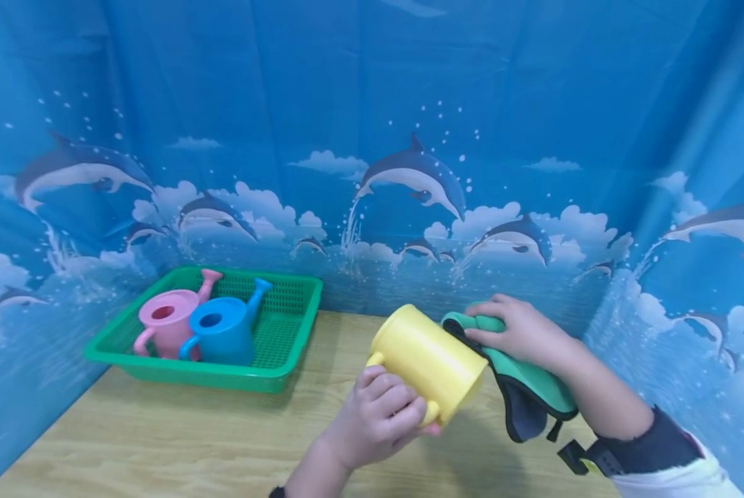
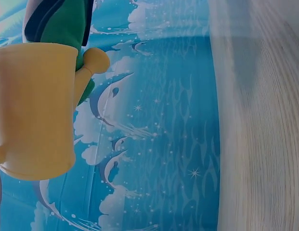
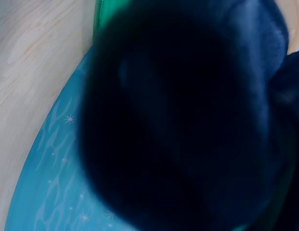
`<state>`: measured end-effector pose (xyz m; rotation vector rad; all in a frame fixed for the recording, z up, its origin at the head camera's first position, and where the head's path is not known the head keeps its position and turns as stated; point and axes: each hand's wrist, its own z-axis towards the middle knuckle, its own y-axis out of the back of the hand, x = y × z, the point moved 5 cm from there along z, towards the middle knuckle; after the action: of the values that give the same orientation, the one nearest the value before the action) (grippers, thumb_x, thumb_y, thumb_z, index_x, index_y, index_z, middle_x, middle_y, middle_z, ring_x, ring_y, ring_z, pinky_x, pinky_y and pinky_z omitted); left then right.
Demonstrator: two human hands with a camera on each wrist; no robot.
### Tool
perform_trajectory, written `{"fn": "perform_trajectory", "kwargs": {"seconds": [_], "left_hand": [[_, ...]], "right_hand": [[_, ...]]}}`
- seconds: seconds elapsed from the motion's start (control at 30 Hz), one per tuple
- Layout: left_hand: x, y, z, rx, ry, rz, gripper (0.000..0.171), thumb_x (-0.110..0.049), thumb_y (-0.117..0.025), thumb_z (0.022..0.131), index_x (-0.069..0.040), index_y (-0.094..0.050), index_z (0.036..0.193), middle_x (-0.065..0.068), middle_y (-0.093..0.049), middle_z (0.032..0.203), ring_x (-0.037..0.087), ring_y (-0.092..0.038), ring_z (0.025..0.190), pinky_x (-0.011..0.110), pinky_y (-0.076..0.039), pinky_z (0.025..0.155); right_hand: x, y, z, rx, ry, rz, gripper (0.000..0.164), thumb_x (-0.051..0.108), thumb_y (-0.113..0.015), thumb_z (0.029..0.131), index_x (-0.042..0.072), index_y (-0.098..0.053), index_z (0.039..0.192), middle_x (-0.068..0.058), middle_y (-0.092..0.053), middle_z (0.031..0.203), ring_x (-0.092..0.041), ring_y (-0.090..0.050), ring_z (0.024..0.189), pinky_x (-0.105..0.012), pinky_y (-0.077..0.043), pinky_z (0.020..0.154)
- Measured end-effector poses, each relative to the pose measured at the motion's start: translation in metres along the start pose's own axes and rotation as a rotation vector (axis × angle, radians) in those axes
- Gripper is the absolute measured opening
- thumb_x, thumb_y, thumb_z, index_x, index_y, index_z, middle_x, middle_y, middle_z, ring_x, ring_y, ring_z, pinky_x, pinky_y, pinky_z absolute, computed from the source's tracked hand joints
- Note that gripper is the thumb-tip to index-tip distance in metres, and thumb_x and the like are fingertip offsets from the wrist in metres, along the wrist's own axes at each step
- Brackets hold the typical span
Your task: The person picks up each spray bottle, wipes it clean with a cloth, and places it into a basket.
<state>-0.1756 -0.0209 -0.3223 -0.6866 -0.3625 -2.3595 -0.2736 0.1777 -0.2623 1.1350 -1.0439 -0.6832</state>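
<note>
My left hand (image 1: 380,418) grips the handle of a yellow watering can (image 1: 430,360), which is tilted over the table. In the left wrist view the can (image 2: 36,110) shows its side and its short spout (image 2: 95,61). The fingers of my right hand (image 1: 524,330) curl over a green cloth pouch (image 1: 533,384) with black edging and a dark inside. One end of the pouch is right at the side of the can. In the right wrist view the dark inside of the pouch (image 3: 178,120) fills most of the picture, hiding the fingers.
A green plastic basket (image 1: 203,377) stands at the left on the wooden table (image 1: 222,443). Inside it are a pink watering can (image 1: 171,318) and a blue watering can (image 1: 222,335). A blue curtain with dolphins (image 1: 372,83) hangs behind and along both sides.
</note>
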Motion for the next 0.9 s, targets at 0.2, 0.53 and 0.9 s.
{"fn": "perform_trajectory", "kwargs": {"seconds": [0.2, 0.53, 0.9], "left_hand": [[-0.001, -0.001, -0.001, 0.002, -0.016, -0.003, 0.028, -0.041, -0.056, 0.096, -0.02, -0.058, 0.078, -0.009, -0.049, 0.075, 0.008, -0.045, 0.073, 0.026, -0.036, 0.074], [-0.011, -0.006, -0.007, 0.011, -0.049, -0.005, 0.03, -0.049, -0.066, 0.087, -0.022, -0.059, 0.078, -0.01, -0.05, 0.076, 0.007, -0.046, 0.074, 0.026, -0.036, 0.075], [-0.006, -0.001, 0.004, -0.023, -0.067, 0.011, 0.03, -0.048, -0.062, 0.09, -0.022, -0.057, 0.077, -0.01, -0.048, 0.074, 0.006, -0.043, 0.072, 0.023, -0.035, 0.075]], "right_hand": [[0.001, 0.002, -0.006, -0.074, -0.023, -0.126, 0.042, 0.041, -0.064, 0.091, 0.016, -0.065, 0.125, -0.03, -0.046, 0.138, -0.053, -0.049, 0.119, -0.048, -0.051, 0.072], [-0.011, -0.001, 0.0, -0.116, -0.07, -0.184, 0.043, 0.042, -0.067, 0.088, 0.017, -0.066, 0.123, -0.023, -0.055, 0.124, -0.037, -0.061, 0.094, -0.035, -0.045, 0.058], [-0.007, 0.002, -0.002, -0.063, -0.01, -0.049, 0.044, 0.044, -0.066, 0.088, 0.016, -0.067, 0.122, -0.023, -0.057, 0.13, -0.045, -0.054, 0.116, -0.04, -0.05, 0.071]]}}
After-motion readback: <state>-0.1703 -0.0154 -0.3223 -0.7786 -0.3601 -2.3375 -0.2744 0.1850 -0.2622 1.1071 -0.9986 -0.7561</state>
